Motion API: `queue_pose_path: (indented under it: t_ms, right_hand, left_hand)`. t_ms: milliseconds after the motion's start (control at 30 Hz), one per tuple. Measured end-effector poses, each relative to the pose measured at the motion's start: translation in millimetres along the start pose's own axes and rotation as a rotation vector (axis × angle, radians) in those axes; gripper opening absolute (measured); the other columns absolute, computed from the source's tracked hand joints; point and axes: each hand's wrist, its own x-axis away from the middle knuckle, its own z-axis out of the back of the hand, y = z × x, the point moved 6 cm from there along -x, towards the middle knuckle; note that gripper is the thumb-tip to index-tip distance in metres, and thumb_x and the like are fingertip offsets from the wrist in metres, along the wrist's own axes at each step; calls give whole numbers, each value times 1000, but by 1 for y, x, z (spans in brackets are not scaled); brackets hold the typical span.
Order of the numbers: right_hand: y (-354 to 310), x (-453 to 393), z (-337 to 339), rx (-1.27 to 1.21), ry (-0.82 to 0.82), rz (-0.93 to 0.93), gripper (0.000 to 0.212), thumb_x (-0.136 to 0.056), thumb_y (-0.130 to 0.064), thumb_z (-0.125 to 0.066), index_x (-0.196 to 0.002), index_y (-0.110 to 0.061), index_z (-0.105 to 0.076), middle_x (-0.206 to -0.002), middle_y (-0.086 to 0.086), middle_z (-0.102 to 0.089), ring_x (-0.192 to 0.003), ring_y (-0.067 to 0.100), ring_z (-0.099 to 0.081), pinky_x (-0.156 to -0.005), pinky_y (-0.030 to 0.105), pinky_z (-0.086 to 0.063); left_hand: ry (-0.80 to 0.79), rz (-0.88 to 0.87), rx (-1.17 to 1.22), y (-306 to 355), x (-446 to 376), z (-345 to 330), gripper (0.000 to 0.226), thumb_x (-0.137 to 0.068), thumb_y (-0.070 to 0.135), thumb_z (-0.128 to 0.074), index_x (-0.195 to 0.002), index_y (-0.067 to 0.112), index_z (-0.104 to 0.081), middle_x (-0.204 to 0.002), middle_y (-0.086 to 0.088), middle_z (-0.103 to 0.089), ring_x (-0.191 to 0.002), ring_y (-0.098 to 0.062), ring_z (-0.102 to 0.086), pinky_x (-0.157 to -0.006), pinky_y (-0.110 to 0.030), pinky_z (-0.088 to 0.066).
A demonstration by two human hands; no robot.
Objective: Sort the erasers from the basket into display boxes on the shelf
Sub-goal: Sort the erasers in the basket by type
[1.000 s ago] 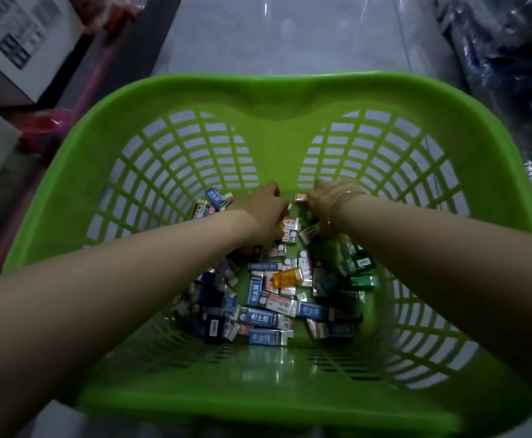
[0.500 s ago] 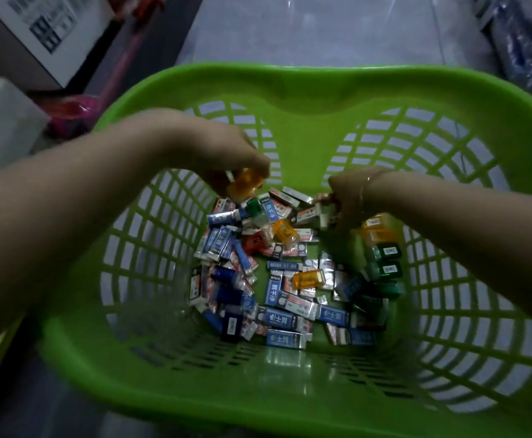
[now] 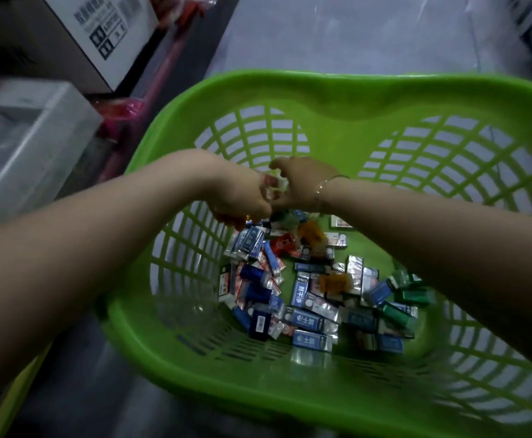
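A green plastic basket [image 3: 337, 90] stands on the floor with several wrapped erasers [image 3: 309, 320] piled at its bottom: blue, green, orange and red ones. Both my hands meet above the far side of the pile. My left hand [image 3: 242, 197] has its fingers curled, and a bit of an orange eraser [image 3: 245, 218] shows under them. My right hand [image 3: 302, 181], with a thin bracelet on the wrist, pinches a small red and white wrapped eraser [image 3: 272, 184] right against my left hand. My forearms hide part of the pile.
A printed cardboard box [image 3: 100, 36] and a translucent plastic box [image 3: 21, 137] stand to the left of the basket, with pink packaging [image 3: 125, 109] between them. Grey floor [image 3: 353, 33] lies beyond the basket. No shelf or display box is in view.
My right hand has lifted off the pile and moved left to meet my left hand, which stays raised with the orange eraser. The view has shifted, so the basket sits further right.
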Motion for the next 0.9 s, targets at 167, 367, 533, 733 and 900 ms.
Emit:
queue_pose_path:
  t_ms: [167,367,533,733,900]
  right_hand:
    - [41,24,9,45,-67,-264,26,-84,-34,-66,-99,-12,-63,-93,6,-66,-68,17,-58,-53,17,-42]
    - [50,52,-37,-45,-261,-374,31,-75,-35,-75,-73,-11,-55,-64,3,-51,-55,17,-48,-39,17,-33]
    - [41,50,-34,-3,-197,-350,24,-78,-32,-69,-81,-13,-55,-70,5,-52,-64,23,-52,-58,25,-43]
    - [105,69,41,79,-356,-562,18,-84,-21,-67,-80,-5,-62,-76,7,-59,-54,16,-52,-40,19,-43]
    - [112,86,36,481,-182,-269,36,-83,-42,-61,-109,-18,-64,-108,10,-64,-97,28,-62,-75,29,-49]
  left_hand:
    - [222,-122,-496,28,-15,1,20,-91,29,-52,-104,18,-62,-93,-1,-63,-80,-20,-57,-60,-29,-43]
    - [221,-210,-770,48,-52,-14,46,-92,37,-57,-136,31,-47,-134,-4,-49,-113,-27,-54,-71,-29,-39]
    - [340,-251,-817,49,-60,-20,35,-95,37,-48,-126,21,-56,-129,-7,-48,-104,-30,-58,-66,-29,-36]
    - [535,-378,-184,73,-44,7,35,-89,45,-58,-98,12,-63,-95,-8,-65,-78,-22,-57,-59,-26,-40]
    - [307,-398,119,117,-71,-44,27,-83,35,-69,-94,11,-69,-88,-5,-71,-76,-21,-65,-63,-28,-49]
